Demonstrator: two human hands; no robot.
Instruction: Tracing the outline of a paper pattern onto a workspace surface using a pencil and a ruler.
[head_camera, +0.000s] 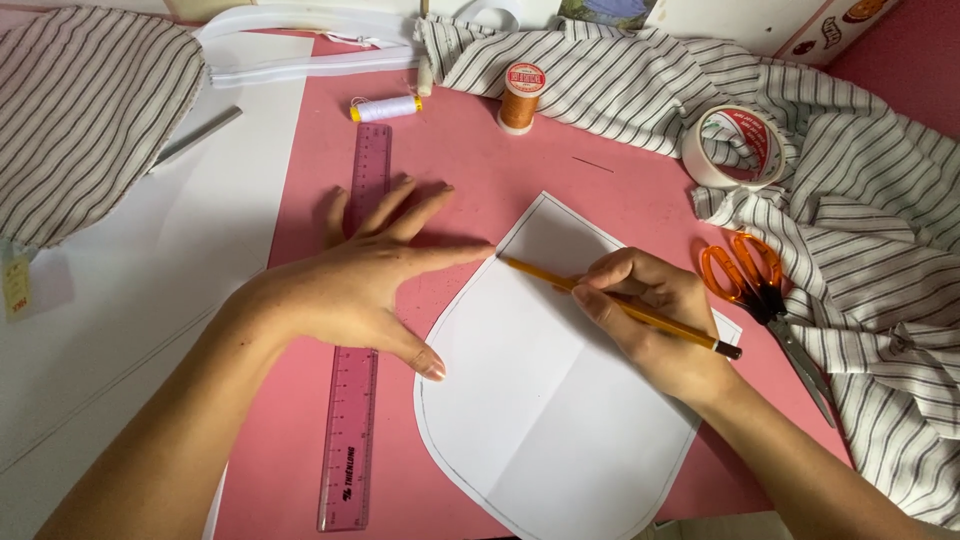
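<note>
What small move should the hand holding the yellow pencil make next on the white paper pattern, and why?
Probably draw the yellow pencil from the white paper pattern's upper left edge: its tip rests there, gripped by the right hand, while the left hand lies flat alongside.

Left hand (365, 280) lies flat, fingers (420, 215) spread; right hand (650, 315) is curled in a writing grip.

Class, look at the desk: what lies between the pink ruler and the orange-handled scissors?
In the head view, the white paper pattern lies between ruler and scissors, with both hands and the pencil over it.

A pink table top (640, 190) fills the view under soft, even light, with a pale wall (720, 20) behind.
</note>
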